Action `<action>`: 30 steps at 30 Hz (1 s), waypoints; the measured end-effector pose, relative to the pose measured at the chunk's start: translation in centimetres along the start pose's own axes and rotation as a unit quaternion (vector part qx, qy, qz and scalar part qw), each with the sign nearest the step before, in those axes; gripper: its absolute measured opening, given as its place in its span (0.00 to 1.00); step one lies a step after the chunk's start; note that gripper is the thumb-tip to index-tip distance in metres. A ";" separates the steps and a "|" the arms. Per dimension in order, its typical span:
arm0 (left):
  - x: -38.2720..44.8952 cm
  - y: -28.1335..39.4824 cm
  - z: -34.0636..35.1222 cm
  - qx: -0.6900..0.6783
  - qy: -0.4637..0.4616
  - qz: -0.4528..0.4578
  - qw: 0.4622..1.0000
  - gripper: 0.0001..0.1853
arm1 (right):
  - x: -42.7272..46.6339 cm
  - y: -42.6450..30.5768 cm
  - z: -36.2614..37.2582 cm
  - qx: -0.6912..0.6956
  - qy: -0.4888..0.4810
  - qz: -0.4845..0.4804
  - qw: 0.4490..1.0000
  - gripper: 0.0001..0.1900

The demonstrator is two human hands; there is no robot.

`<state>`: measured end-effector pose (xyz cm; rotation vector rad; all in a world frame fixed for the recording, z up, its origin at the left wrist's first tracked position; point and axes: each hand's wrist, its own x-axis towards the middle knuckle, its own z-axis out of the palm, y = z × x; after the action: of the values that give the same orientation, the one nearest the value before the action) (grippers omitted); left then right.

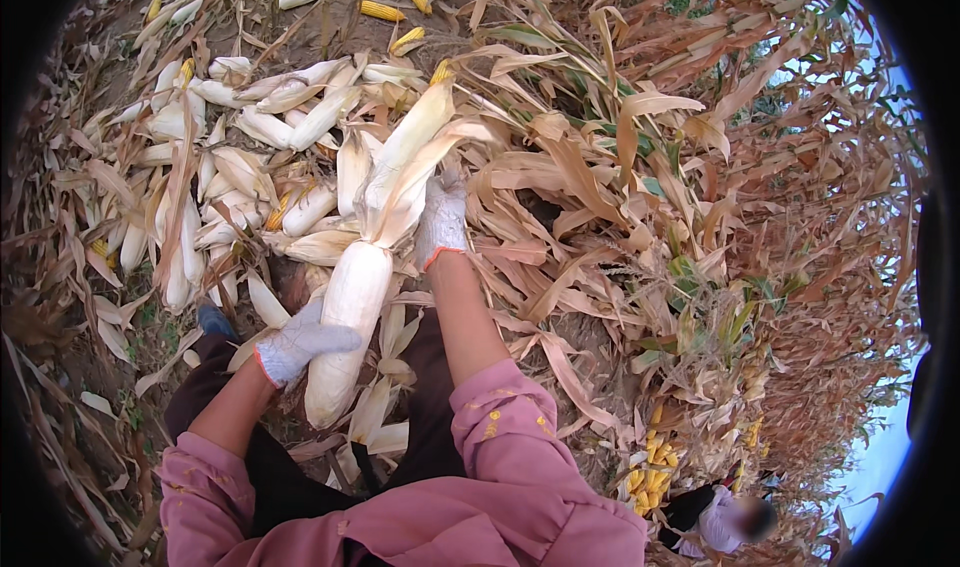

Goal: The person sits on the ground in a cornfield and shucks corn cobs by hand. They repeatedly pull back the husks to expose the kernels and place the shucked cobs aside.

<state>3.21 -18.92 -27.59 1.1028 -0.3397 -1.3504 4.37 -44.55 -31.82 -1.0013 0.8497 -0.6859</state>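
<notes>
A large corn ear in pale husk (pixel 351 304) slants across the middle in front of me. My left hand (pixel 304 342), in a white knit glove with an orange cuff edge, grips its lower part, the thumb lying across the husk. From the ear's narrow neck, peeled-back or adjoining husk leaves (pixel 409 147) spread upward, with some yellow kernels at the top. My right hand (pixel 444 210), gloved the same way, is at the right side of these leaves; its fingers are partly hidden behind them.
Many husked-over corn ears (pixel 262 128) lie heaped ahead and to the left. Bare yellow cobs (pixel 381 10) lie on the soil beyond. Dry corn stalks (pixel 592 169) are piled at the right. A heap of yellow cobs (pixel 651 477) and another person (pixel 716 518) are at the lower right.
</notes>
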 end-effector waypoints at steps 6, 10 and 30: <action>0.2 2.3 -0.7 -0.174 0.107 0.024 0.979 0.34 | -5.8 -2.9 2.7 0.054 -0.336 0.217 0.915 0.22; 0.2 3.0 -0.7 -0.154 0.088 0.042 0.983 0.34 | -8.2 -3.0 3.2 0.052 -0.441 0.161 0.881 0.24; 4.2 -2.2 -1.6 0.122 0.200 0.107 0.966 0.48 | -6.7 1.2 3.5 -0.326 -0.138 -0.150 0.923 0.27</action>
<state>4.17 -21.62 -31.67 1.4678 -0.3198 -0.8833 4.08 -37.14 -30.03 -1.8132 0.6884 -0.4994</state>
